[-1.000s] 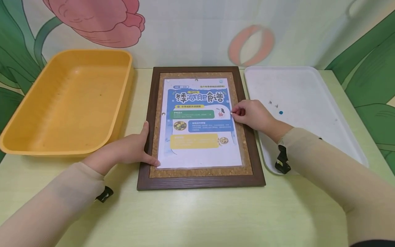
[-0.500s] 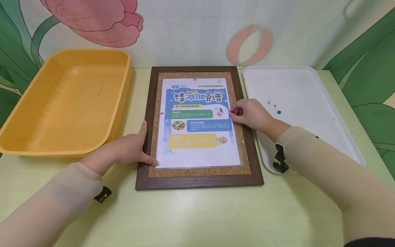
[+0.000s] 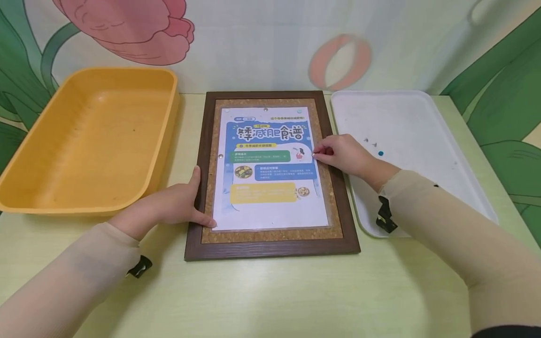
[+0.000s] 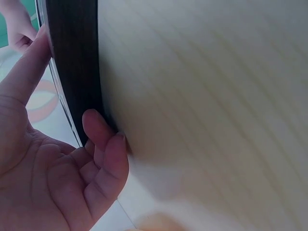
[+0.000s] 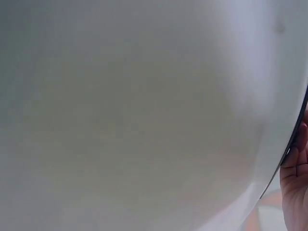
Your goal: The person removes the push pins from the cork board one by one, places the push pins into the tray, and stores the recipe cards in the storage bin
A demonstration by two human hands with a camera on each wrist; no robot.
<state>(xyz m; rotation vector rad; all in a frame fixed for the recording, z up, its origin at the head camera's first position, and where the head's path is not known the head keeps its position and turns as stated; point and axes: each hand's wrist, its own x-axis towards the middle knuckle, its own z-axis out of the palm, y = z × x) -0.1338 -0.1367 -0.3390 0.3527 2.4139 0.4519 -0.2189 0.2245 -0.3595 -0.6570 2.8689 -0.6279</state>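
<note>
A printed poster (image 3: 270,218) lies on a cork board (image 3: 270,236) with a dark wooden frame. My left hand (image 3: 179,204) grips the board's left side. Its thumb presses on the poster's lower left corner; in the left wrist view, curled fingers (image 4: 108,166) sit against the frame's outer edge. At the poster's right edge, my right hand (image 3: 344,152) pinches a tiny thumbtack, mostly covered by the fingertips. Other tacks show at the top middle (image 3: 266,109), the left edge (image 3: 220,156) and the upper right corner (image 3: 299,111).
On the right, a white tray (image 3: 405,117) holds two loose metal thumbtacks (image 3: 374,145) and a blue-headed tack (image 3: 381,153); the right forearm crosses over it. A yellow bin (image 3: 97,141) stands to the left, beside the left wrist. A printed curtain (image 3: 253,47) hangs behind the table.
The whole view has shifted slightly. Both hands keep their places, the right fingertips staying at the poster's right edge with only a slight change of pose.
</note>
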